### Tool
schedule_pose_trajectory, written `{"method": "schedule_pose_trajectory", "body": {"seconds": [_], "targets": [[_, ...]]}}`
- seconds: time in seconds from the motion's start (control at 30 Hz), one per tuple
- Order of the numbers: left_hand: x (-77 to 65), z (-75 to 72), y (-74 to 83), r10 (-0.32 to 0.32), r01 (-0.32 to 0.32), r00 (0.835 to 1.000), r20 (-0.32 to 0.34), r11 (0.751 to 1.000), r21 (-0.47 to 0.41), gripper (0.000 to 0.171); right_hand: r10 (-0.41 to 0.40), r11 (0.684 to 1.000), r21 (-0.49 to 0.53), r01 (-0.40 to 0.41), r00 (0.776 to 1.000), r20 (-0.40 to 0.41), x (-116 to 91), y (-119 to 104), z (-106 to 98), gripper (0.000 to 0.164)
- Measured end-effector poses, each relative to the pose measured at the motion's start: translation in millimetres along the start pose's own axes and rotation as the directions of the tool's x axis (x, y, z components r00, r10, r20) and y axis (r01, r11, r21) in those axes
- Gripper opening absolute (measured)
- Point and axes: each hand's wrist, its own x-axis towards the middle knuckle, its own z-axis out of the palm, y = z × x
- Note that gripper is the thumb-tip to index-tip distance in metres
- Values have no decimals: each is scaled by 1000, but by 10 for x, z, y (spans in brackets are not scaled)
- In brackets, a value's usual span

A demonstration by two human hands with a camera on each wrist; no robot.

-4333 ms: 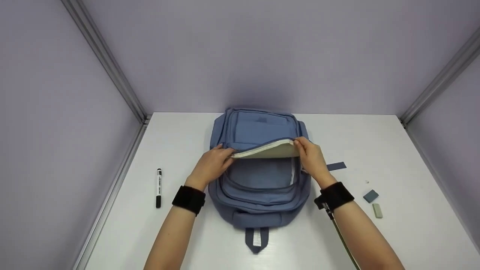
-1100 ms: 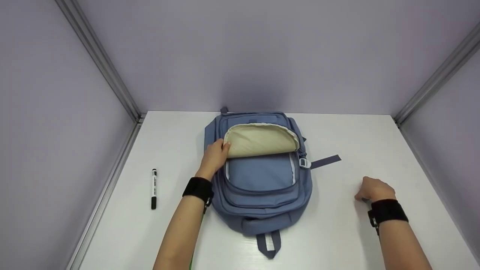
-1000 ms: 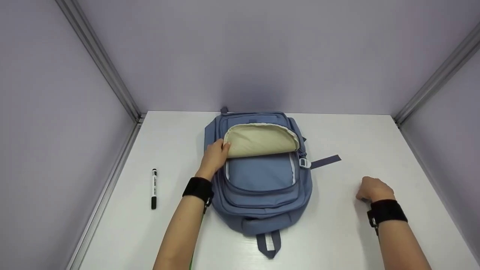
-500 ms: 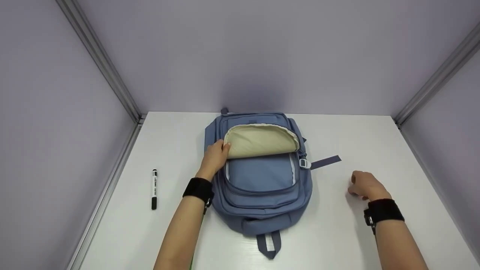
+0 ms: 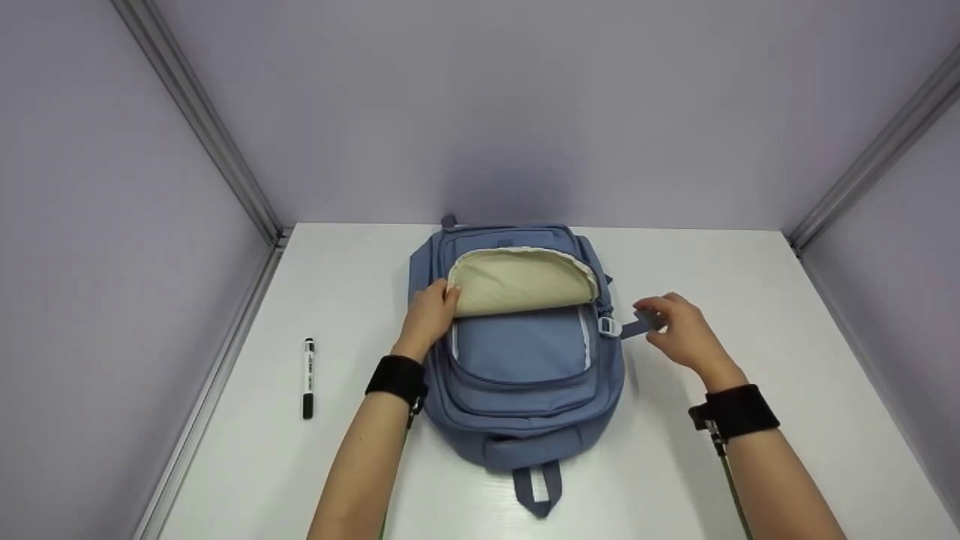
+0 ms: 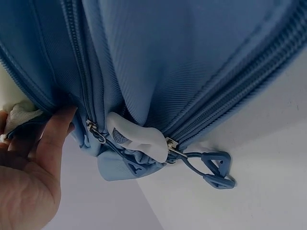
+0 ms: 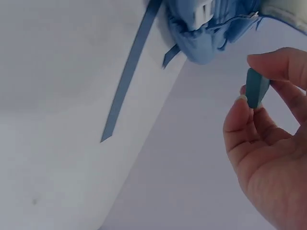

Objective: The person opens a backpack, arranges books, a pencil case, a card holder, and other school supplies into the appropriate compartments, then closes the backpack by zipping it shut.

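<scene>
A blue backpack (image 5: 532,401) lies front side up on the white table, its front pocket unzipped and the cream-lined flap (image 5: 525,281) folded back. At the flap's left edge, my left hand (image 5: 427,319) grips the fabric between thumb and fingers; in the left wrist view the left hand (image 6: 29,191) overlaps the pocket edge. My right hand (image 5: 686,337) is raised right of the backpack, over its loose strap (image 5: 632,329). Between its thumb and fingertips it pinches a small teal eraser (image 7: 257,88), plainly seen in the right wrist view.
A white marker with black ends (image 5: 308,379) lies left of the backpack. A white buckle (image 5: 609,327) sits at the backpack's right side, and its top handle (image 5: 538,487) points toward me. Purple-grey walls (image 5: 525,112) enclose the table (image 5: 360,262).
Both hands held the flap at first. The right hand then reached to the right of the table, picked up the teal eraser and came back toward the backpack. The left hand has kept its hold.
</scene>
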Motion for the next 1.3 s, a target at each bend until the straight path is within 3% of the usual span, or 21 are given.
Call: {"method": "schedule_pose_trajectory", "body": {"seconds": [0.17, 0.27, 0.6, 0.8, 0.97, 1.07, 1.13, 1.3], "targets": [[0, -2, -3, 0, 0, 1000, 2, 1000, -1, 29, -140, 989, 30, 142, 987, -78, 135, -378, 101, 49], [4, -1, 2, -5, 5, 1000, 7, 1000, 3, 28, -213, 975, 39, 217, 973, -83, 194, -594, 189, 44], [22, 11, -11, -1, 1, 1000, -1, 1000, -1, 29, -333, 942, 82, 327, 940, 80, 379, -1021, 623, 22], [24, 1, -22, -12, 13, 1000, -9, 1000, 7, 28, -462, 887, 55, 459, 881, 96, 451, -1208, 917, 12], [38, -19, -37, -15, 16, 1000, -16, 1000, 16, 28, -564, 825, -28, 565, 825, 43, 483, -1350, 1065, 9], [47, -29, -51, -17, 17, 1000, -20, 1000, 19, 30, -591, 803, -84, 591, 806, 25, 478, -1383, 1112, 9], [51, -34, -60, -21, 21, 1000, -16, 1000, 17, 32, -587, 804, -102, 586, 809, 28, 471, -1381, 1129, 8], [50, -40, -68, -30, 30, 1000, -1, 1000, 4, 32, -531, 837, -115, 535, 845, 61, 461, -1345, 1128, 8]]}}
